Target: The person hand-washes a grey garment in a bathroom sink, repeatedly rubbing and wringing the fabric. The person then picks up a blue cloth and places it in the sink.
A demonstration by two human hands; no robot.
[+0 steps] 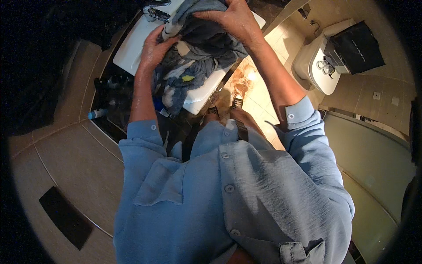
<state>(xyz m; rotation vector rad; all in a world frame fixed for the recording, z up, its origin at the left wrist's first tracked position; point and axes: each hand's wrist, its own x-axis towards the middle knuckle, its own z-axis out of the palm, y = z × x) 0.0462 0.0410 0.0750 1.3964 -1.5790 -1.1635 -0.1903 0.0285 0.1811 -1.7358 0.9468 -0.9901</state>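
A bunched grey cloth (204,51), patterned with pale patches and a yellow star shape, lies heaped over a white washbasin (130,51). My left hand (158,46) grips the left side of the bundle, thumb across a fold. On the far right side my right hand (235,21) holds another fold, fingers partly hidden behind the fabric. Both forearms look wet. Part of the cloth hangs over the basin's near edge. A chrome faucet (155,11) stands at the basin's far left, close to the cloth. The bowl's inside is hidden beneath the bundle.
Left of the basin, a dark counter holds a white bottle with a blue cap (98,114) and other dim items. To the right is a toilet (316,66) with a black bag (357,48) and glasses (325,67) on its lid. The tiled floor (260,99) looks wet.
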